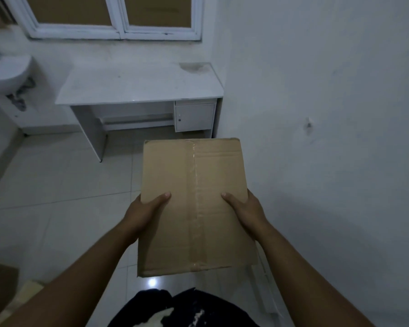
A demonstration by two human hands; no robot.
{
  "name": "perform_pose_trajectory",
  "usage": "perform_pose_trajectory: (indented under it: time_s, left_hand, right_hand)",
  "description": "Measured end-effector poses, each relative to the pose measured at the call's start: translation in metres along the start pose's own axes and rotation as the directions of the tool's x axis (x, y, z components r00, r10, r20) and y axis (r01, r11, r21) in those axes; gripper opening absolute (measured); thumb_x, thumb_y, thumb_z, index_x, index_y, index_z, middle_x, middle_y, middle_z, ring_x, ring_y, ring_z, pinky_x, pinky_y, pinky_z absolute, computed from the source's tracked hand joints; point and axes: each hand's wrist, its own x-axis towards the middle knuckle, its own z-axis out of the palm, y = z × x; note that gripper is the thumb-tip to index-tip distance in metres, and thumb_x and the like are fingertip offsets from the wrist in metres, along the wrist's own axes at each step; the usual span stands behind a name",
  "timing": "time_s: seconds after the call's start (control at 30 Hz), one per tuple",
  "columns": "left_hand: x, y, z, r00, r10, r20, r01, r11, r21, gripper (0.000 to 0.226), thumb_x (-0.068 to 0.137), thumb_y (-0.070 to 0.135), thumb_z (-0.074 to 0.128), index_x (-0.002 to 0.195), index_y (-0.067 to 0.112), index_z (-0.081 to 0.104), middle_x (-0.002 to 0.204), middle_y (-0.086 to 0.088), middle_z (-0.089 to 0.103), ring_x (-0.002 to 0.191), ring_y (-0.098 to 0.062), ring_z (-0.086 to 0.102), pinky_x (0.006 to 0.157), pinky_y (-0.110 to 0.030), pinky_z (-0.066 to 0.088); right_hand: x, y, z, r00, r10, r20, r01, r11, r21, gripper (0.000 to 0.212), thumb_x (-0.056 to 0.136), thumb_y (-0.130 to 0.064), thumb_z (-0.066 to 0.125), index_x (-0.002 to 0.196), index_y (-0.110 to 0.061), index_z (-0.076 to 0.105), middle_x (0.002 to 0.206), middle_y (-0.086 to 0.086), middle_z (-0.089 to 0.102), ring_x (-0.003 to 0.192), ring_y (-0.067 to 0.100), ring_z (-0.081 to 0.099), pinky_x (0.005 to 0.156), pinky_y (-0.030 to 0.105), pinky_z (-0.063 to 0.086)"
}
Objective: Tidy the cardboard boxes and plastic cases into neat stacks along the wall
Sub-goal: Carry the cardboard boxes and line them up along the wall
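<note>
Beside the wall (328, 102): cardboard box (194, 208), taped, carried flat, not yet stacked.
Left hand (147, 208): thumb on top, clasping the edge away from the wall.
Right hand (244, 208): clasps the wall-side edge, likely balancing the load.

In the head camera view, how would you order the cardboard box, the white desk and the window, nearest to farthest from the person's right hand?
1. cardboard box, gripped by the right hand at its right edge.
2. white desk, ahead by the far wall.
3. window, above and behind the desk.
</note>
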Motion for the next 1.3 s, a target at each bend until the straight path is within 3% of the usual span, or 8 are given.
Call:
perform_pose_trajectory:
  time_s: [0.13, 0.37, 0.53, 0.8, 1.03, 1.17, 1.23, 1.3]
  left_hand:
    - [0.035, 0.02, 0.007, 1.0, -0.016, -0.01, 0.015, 1.0, -0.019, 0.093, 0.069, 0.072, 0.08, 0.144, 0.023, 0.054, 0.124, -0.002, 0.069, 0.102, -0.025, 0.07, 0.087, -0.044, 0.059]
    - [0.126, 0.052, 0.004, 0.999, -0.032, -0.007, 0.032, 0.999, -0.009, 0.097, 0.064, 0.075, 0.081, 0.143, 0.025, 0.056, 0.124, -0.001, 0.069, 0.103, -0.026, 0.071, 0.091, -0.05, 0.059]
    - [0.209, 0.083, -0.003, 1.0, -0.018, 0.021, 0.018, 1.0, -0.016, 0.095, 0.069, 0.073, 0.08, 0.145, 0.024, 0.053, 0.125, -0.002, 0.068, 0.103, -0.026, 0.07, 0.09, -0.049, 0.059]
    - [0.318, 0.121, -0.036, 0.999, -0.024, 0.038, 0.024, 1.0, 0.004, 0.098, 0.072, 0.076, 0.075, 0.151, 0.027, 0.043, 0.13, -0.002, 0.064, 0.104, -0.022, 0.068, 0.081, -0.04, 0.059]
    - [0.384, 0.144, -0.049, 0.999, -0.042, -0.011, 0.042, 0.999, 0.0, 0.09, 0.075, 0.072, 0.075, 0.147, 0.027, 0.048, 0.123, 0.002, 0.065, 0.103, -0.02, 0.068, 0.087, -0.042, 0.058]
    - [0.422, 0.153, -0.045, 0.993, -0.102, -0.051, 0.1, 0.994, -0.046, 0.087, 0.076, 0.069, 0.076, 0.146, 0.025, 0.049, 0.118, 0.001, 0.066, 0.099, -0.02, 0.069, 0.076, -0.037, 0.058]
    - [0.443, 0.158, -0.041, 0.988, -0.134, -0.078, 0.128, 0.989, -0.077, 0.086, 0.077, 0.068, 0.076, 0.146, 0.024, 0.049, 0.119, 0.0, 0.066, 0.099, -0.021, 0.068, 0.074, -0.036, 0.057]
    - [0.467, 0.162, -0.037, 0.979, -0.17, -0.112, 0.16, 0.983, -0.095, 0.089, 0.075, 0.071, 0.075, 0.147, 0.024, 0.049, 0.124, -0.001, 0.066, 0.101, -0.022, 0.068, 0.076, -0.037, 0.057]
  right_hand:
    - [0.046, -0.013, 0.001, 1.0, 0.0, 0.029, 0.0, 1.0, -0.002, 0.075, 0.073, -0.068, 0.08, 0.137, -0.032, 0.063, 0.12, -0.013, 0.07, 0.105, 0.008, 0.068, 0.098, 0.039, 0.056]
    - [0.13, -0.037, 0.019, 0.999, 0.027, 0.033, -0.027, 1.0, -0.003, 0.076, 0.073, -0.069, 0.08, 0.137, -0.032, 0.062, 0.118, -0.014, 0.071, 0.104, 0.007, 0.068, 0.097, 0.038, 0.057]
    - [0.206, -0.074, 0.039, 1.0, 0.025, 0.015, -0.025, 0.999, -0.027, 0.066, 0.079, -0.062, 0.08, 0.135, -0.032, 0.062, 0.111, -0.017, 0.069, 0.099, 0.001, 0.066, 0.083, 0.026, 0.054]
    - [0.318, -0.121, 0.086, 0.999, 0.041, 0.021, -0.039, 0.997, -0.071, 0.061, 0.072, -0.07, 0.079, 0.124, -0.042, 0.065, 0.11, -0.02, 0.071, 0.101, 0.006, 0.069, 0.095, 0.039, 0.058]
    - [0.394, -0.144, 0.117, 0.996, 0.07, 0.053, -0.065, 0.994, -0.091, 0.07, 0.071, -0.07, 0.08, 0.131, -0.036, 0.065, 0.113, -0.015, 0.071, 0.102, 0.01, 0.069, 0.096, 0.041, 0.058]
    - [0.451, -0.151, 0.13, 0.99, 0.086, 0.114, -0.071, 0.99, -0.123, 0.076, 0.071, -0.072, 0.079, 0.134, -0.033, 0.063, 0.12, -0.01, 0.07, 0.105, 0.015, 0.068, 0.096, 0.043, 0.057]
    - [0.484, -0.158, 0.137, 0.984, 0.092, 0.151, -0.074, 0.99, -0.122, 0.069, 0.072, -0.068, 0.08, 0.13, -0.034, 0.065, 0.116, -0.011, 0.071, 0.102, 0.012, 0.069, 0.092, 0.038, 0.058]
    - [0.518, -0.165, 0.144, 0.975, 0.088, 0.203, -0.065, 0.991, -0.115, 0.048, 0.079, -0.057, 0.082, 0.119, -0.038, 0.065, 0.104, -0.017, 0.07, 0.095, 0.005, 0.067, 0.081, 0.029, 0.056]
